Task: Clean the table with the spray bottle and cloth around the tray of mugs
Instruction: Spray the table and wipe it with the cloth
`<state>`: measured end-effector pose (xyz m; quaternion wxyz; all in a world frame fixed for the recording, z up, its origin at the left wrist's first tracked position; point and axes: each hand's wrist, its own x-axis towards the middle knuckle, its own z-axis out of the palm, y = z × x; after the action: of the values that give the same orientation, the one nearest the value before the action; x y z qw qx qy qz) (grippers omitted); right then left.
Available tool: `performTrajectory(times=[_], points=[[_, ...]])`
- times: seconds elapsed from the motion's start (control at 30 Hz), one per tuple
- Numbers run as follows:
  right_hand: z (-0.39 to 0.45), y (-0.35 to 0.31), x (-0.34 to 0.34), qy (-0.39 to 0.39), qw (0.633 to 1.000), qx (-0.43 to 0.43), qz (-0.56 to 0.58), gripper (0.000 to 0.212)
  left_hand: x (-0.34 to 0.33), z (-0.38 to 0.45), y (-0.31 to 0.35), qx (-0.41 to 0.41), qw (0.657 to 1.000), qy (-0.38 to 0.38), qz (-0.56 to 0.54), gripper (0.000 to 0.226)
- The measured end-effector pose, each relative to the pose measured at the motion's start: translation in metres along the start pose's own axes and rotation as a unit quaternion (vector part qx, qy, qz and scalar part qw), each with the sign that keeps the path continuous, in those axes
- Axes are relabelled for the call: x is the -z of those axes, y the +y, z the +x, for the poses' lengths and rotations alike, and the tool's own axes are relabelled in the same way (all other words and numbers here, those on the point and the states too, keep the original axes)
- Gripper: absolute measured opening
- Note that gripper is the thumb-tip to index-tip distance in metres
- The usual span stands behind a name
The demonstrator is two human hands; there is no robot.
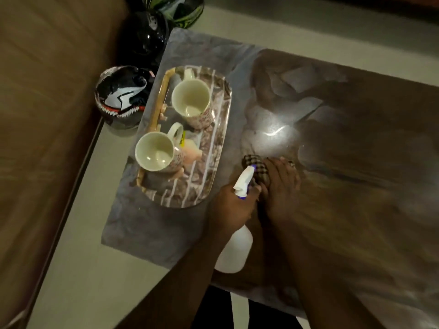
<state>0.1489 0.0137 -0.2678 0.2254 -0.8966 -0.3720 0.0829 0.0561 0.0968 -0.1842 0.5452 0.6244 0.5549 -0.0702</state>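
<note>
A patterned tray [215, 162] lies on the left part of the glossy marbled table [356, 186]. Two cream mugs stand on it, one at the back [191, 98] and one at the front [155, 151]. My left hand [231, 205] grips the neck of a white spray bottle [237, 243], its nozzle pointing up and away just right of the tray. My right hand [281, 186] presses flat on a checked cloth [255, 167] on the table beside the tray's near right corner.
Three helmets sit on the floor left of and behind the table: a black-and-white one [121, 96], a black one [145, 36] and a green-striped one [178, 8]. A brown sofa [47, 115] fills the left side. A lamp glare [273, 131] shines on the tabletop.
</note>
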Motion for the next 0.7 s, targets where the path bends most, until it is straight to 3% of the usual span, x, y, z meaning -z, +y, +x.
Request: performTrajectory(times=[0.07,0.17,0.27,0.4,0.5,0.63,0.7], points=[[-0.002,-0.016,-0.009,-0.007,1.0,-0.017,-0.01,0.049,0.012,-0.007,-0.012,0.023,1.0,0.014,-0.004,0.033],[-0.036,-0.025,-0.016,-0.063,0.996,0.056,-0.021,0.051,0.028,-0.015,-0.027,0.012,0.999,0.044,-0.023,0.015],[-0.079,-0.03,-0.018,-0.096,0.985,0.138,-0.045,0.052,0.041,-0.027,-0.049,-0.043,0.999,0.004,-0.018,0.033],[-0.112,-0.046,-0.028,-0.096,0.973,0.207,-0.029,0.046,0.053,-0.047,-0.087,-0.022,0.998,-0.025,0.052,0.041],[-0.142,-0.063,-0.038,-0.129,0.949,0.287,-0.02,0.043,0.063,-0.071,-0.115,0.014,1.0,-0.005,0.021,0.037],[-0.145,-0.098,-0.051,-0.141,0.939,0.313,-0.017,0.04,0.101,-0.08,-0.161,0.004,0.997,0.034,-0.069,0.046],[-0.137,-0.121,-0.065,-0.155,0.93,0.334,-0.018,0.04,0.12,-0.076,-0.179,0.036,0.994,0.067,-0.08,0.045]])
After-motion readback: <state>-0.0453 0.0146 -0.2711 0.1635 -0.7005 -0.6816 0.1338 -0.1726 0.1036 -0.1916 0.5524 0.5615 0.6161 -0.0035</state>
